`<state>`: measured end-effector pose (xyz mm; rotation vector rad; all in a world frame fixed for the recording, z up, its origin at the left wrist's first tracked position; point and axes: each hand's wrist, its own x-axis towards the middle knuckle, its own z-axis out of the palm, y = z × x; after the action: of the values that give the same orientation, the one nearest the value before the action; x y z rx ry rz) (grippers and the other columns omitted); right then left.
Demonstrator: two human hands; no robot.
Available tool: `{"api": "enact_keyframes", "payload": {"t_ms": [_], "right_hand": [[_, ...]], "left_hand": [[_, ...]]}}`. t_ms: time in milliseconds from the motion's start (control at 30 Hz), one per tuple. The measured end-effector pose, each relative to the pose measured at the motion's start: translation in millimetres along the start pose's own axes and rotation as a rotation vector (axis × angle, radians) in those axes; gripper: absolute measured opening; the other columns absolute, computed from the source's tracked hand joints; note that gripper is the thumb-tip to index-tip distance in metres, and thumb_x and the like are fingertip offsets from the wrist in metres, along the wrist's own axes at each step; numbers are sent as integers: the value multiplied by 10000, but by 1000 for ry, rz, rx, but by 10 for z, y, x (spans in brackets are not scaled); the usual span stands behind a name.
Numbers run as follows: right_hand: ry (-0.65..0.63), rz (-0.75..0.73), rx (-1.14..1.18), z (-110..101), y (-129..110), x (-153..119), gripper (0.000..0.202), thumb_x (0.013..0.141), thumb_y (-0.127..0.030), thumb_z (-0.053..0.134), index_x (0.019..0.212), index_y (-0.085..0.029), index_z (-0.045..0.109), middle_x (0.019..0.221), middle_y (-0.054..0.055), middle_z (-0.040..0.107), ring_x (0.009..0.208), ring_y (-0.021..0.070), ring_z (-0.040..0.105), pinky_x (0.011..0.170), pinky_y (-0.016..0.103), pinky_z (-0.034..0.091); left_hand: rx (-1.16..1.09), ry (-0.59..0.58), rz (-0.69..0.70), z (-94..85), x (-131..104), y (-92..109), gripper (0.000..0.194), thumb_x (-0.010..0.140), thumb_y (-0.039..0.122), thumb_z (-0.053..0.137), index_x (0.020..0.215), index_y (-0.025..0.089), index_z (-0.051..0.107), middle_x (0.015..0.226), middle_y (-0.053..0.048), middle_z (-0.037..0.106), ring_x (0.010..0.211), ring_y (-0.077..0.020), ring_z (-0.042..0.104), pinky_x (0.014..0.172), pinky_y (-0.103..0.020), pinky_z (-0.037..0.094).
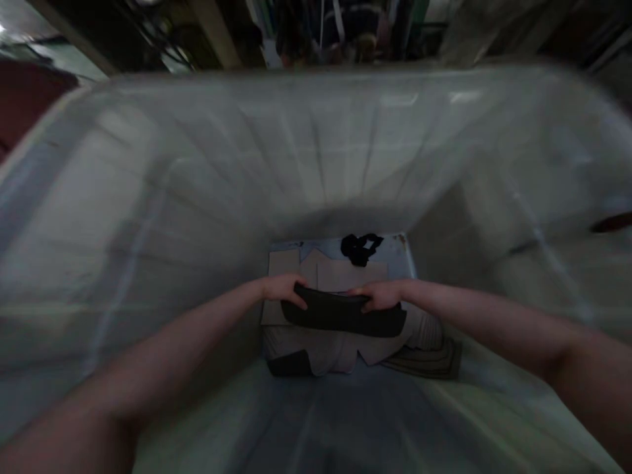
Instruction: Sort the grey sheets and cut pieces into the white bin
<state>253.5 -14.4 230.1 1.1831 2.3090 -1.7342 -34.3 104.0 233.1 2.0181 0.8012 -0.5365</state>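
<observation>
Both my arms reach down into a deep, pale plastic bin [316, 141]. Between my hands is a dark, slightly curved flat piece [340, 315], whose material I cannot make out. My left hand [286, 289] grips its upper left edge, thumb on the near side. Farther right, my right hand [380, 294] pinches the same upper edge. Beneath the dark piece lie several beige flat cut pieces [340, 349], overlapping on the bin floor. A black crumpled strip [360, 249] rests just beyond my right hand.
Stacked curved pieces [424, 359] fan out at the lower right of the pile. Another dark piece [290, 364] sticks out at the near left. The bin's high walls surround my arms, with a far rim [316, 76]. Cluttered, blurred objects stand behind it.
</observation>
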Motion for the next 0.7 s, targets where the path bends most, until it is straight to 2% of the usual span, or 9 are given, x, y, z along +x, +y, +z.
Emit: {"api": "enact_keyframes", "payload": {"t_ms": [67, 167, 233, 300, 400, 500, 600, 700], "right_hand": [[-30, 14, -10, -485, -439, -256, 672, 749, -209, 649, 1397, -250, 477, 1201, 37, 659, 1004, 204, 643, 808, 273, 507], [5, 13, -61, -1019, -1387, -931, 693, 699, -232, 714, 1365, -269, 521, 1188, 21, 666, 1007, 220, 644, 806, 275, 515], [20, -18, -39, -1128, -2131, -1554, 695, 707, -219, 712, 1372, -262, 511, 1218, 14, 652, 1046, 216, 634, 836, 266, 515], [23, -39, 78, -1031, -2864, -2217, 677, 747, -208, 683, 1390, -263, 481, 1247, 10, 636, 1073, 204, 627, 856, 257, 519], [44, -6, 342, -658, -3823, -3079, 664, 771, -211, 675, 1397, -255, 457, 1208, 36, 656, 976, 199, 671, 788, 268, 555], [92, 29, 433, -250, -4590, -3603, 689, 736, -213, 733, 1377, -235, 483, 1119, 68, 692, 857, 197, 698, 742, 294, 576], [146, -76, 379, 83, -5189, -3725, 695, 723, -207, 758, 1363, -287, 499, 1152, 75, 681, 894, 211, 698, 780, 336, 574], [141, -188, 323, 379, -5692, -3473, 614, 675, -212, 793, 1252, -303, 602, 1159, 87, 683, 888, 230, 701, 798, 383, 569]], "left_hand": [[-62, 44, -7, -353, -483, 329, 343, 624, 452, 759, 870, 222, 693, 755, 23, 678, 727, -162, 643, 574, -181, 417], [-311, 162, 0, -831, -1403, 1014, 340, 628, 397, 771, 908, 230, 672, 828, 17, 700, 805, -170, 658, 663, -195, 465], [-537, 285, 32, -994, -2119, 1592, 347, 637, 351, 779, 942, 229, 666, 896, 4, 714, 885, -180, 664, 751, -223, 490], [-707, 409, 102, -968, -2871, 2227, 379, 656, 321, 778, 1004, 226, 663, 1003, -23, 718, 1002, -196, 652, 868, -268, 492], [-843, 536, 192, -633, -3987, 3172, 505, 643, 266, 804, 1119, 223, 638, 1126, -57, 697, 1105, -234, 624, 974, -347, 475], [-862, 697, 176, -137, -5078, 3987, 598, 618, 225, 824, 1177, 207, 614, 1102, -74, 705, 1038, -281, 660, 910, -417, 530], [-723, 1025, 170, 383, -6156, 4624, 569, 629, 160, 802, 1167, 177, 614, 1091, -52, 704, 1039, -283, 663, 890, -420, 539], [-510, 1384, 99, 919, -7187, 5057, 424, 743, 129, 687, 1159, 149, 603, 1134, -14, 678, 1084, -269, 640, 898, -423, 516]]}}
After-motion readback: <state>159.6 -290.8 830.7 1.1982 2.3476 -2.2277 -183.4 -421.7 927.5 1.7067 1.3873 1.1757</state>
